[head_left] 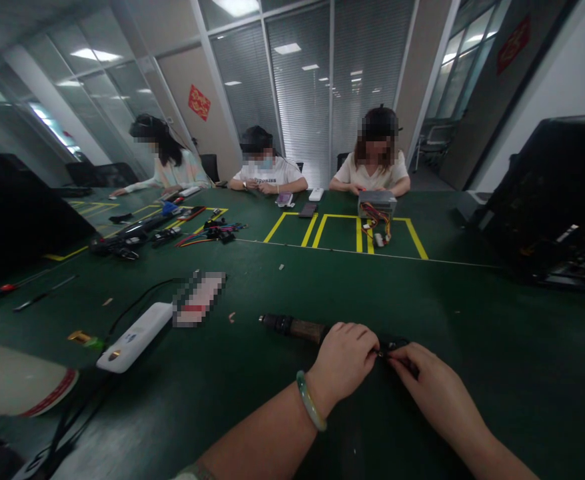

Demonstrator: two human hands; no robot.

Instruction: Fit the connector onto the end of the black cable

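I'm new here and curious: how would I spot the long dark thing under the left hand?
On the green table, find the left hand, with a green bracelet at its wrist. The long dark object juts out leftward from it. Unlike the white device further left, it has a brownish section.

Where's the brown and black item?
Below centre in the head view, the brown and black item extends leftward from the left hand, over the green table.

The head-worn camera faces forward and downward: left hand [345,353] and right hand [431,381] near, green tabletop [412,300] beneath, glazed partition [302,100] far.
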